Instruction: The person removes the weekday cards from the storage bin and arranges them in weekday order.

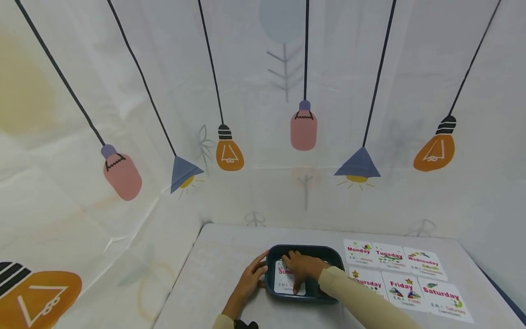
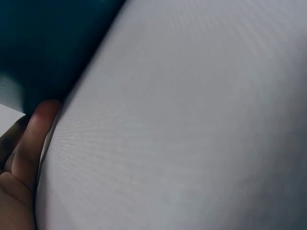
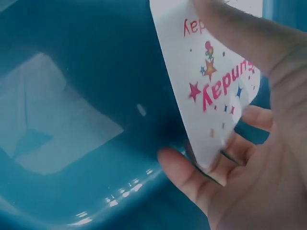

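A dark teal plastic tray (image 1: 337,256) with rounded corners stands on the white table. Inside its left part is a white word card (image 1: 281,287) printed "Sunday" in pink. My right hand (image 1: 305,267) reaches into the tray and holds this card, thumb across its face and fingers at its far edge in the right wrist view, where the card (image 3: 192,62) looks tilted. At the tray's left side my left hand (image 1: 248,279) touches the outer wall, its fingers fairly straight along the rim. In the left wrist view a fingertip (image 2: 45,112) meets the tray wall (image 2: 43,48).
Right of the tray several weekday cards lie in two rows: Monday (image 1: 359,256), Tuesday and Wednesday behind, Thursday, Friday (image 1: 402,294) and Saturday in front. My right sleeve (image 1: 361,297) partly covers Thursday. A wall sheet (image 1: 263,192) printed with hanging lamps borders the table.
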Demonstrator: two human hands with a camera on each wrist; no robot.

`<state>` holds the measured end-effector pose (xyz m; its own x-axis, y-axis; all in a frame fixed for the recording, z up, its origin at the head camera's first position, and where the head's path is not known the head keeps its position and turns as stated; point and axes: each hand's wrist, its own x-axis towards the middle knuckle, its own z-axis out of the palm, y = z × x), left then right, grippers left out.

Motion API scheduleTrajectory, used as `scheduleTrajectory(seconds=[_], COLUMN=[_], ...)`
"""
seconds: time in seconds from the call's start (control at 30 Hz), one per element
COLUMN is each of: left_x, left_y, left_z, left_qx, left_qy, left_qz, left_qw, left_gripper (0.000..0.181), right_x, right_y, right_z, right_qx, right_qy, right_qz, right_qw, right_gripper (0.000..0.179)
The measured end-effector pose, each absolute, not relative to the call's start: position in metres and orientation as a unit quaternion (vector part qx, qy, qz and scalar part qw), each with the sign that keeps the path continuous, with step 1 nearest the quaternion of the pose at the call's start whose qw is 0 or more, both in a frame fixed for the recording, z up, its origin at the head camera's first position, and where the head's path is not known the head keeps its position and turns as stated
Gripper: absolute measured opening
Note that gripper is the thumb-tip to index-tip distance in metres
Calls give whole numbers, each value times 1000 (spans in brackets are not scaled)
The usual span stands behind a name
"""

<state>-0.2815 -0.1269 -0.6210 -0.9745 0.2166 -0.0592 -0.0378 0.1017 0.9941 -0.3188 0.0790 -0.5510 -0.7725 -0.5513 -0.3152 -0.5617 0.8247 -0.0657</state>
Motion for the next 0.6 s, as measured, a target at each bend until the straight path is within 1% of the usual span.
scheduleTrajectory(seconds=[0.13, 0.27, 0.43, 0.6], left_x=[-281, -282, -282, -283], left_y=[-128, -128, -127, -127], left_z=[-621, -622, -621, -621], left_qx=[60, 68, 72, 69], left_qy=[731, 730, 728, 729], left_qz=[673, 673, 674, 674], left_qw=[98, 99, 102, 101], left_gripper=[45, 46, 46, 46], right_x=[-320, -322, -327, -327], right_y=[83, 90, 101, 115], right_z=[-548, -544, -540, -539], right_qx=[-294, -288, -307, -335], right_qy=[943, 938, 923, 899], right_qz=[-30, -107, -162, -238], right_qw=[151, 159, 166, 150], right_gripper=[84, 78, 76, 66])
